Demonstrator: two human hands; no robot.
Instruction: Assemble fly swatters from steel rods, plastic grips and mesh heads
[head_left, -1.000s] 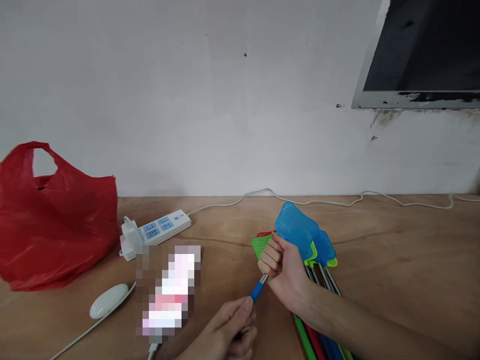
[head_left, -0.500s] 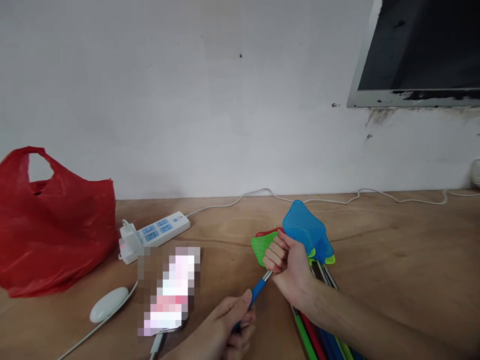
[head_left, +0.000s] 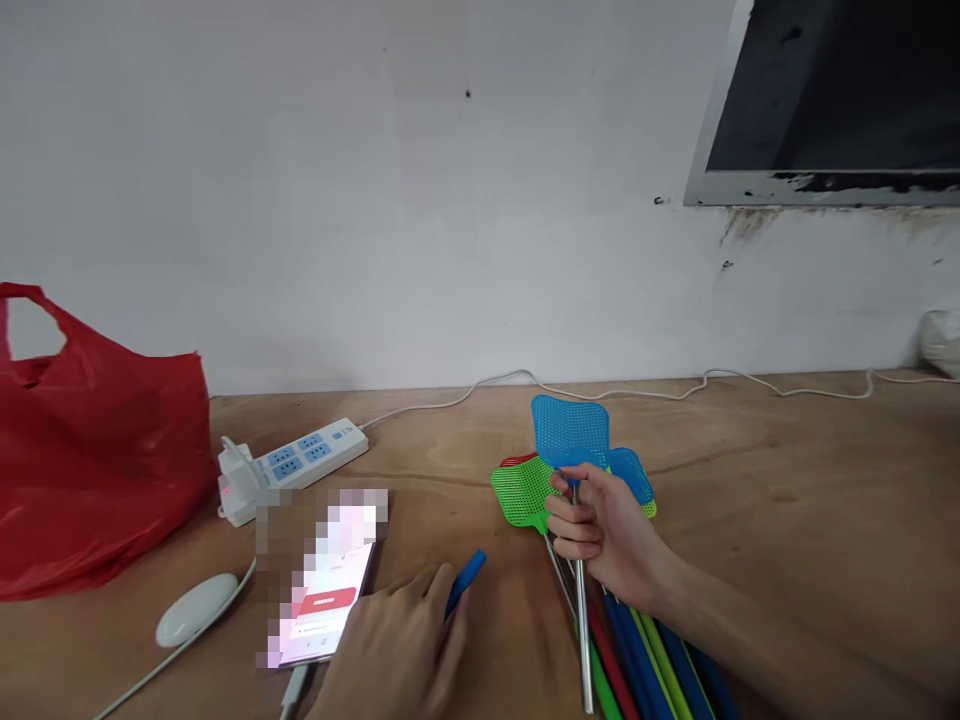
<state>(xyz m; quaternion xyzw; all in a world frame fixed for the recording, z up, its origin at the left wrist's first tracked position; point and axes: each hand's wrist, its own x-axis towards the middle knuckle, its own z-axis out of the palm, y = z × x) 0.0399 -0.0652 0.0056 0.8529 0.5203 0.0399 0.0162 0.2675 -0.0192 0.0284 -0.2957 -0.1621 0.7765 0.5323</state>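
My right hand (head_left: 604, 525) is closed around the bare metal rod of a blue fly swatter (head_left: 571, 430), just below its mesh head. The rod points down toward me, and its lower end has no grip on it. My left hand (head_left: 401, 635) is closed on a blue handle sleeve (head_left: 466, 582), which is apart from the rod; most of the sleeve is hidden by the fingers. Under and beside my right hand lie several other fly swatters, among them a green fly swatter (head_left: 519, 492), with green, red and blue handles (head_left: 637, 655) toward the table's front.
A lit phone (head_left: 334, 585) lies left of my left hand, with a cable plugged in. Further left are a white oval device (head_left: 196, 610), a power strip (head_left: 315, 458) and a red plastic bag (head_left: 112, 470). A white cord (head_left: 517, 374) runs along the wall.
The blue handle sleeve has come off the rod. My left hand has moved left and down with it, while my right hand has turned the swatter so the rod points downward.
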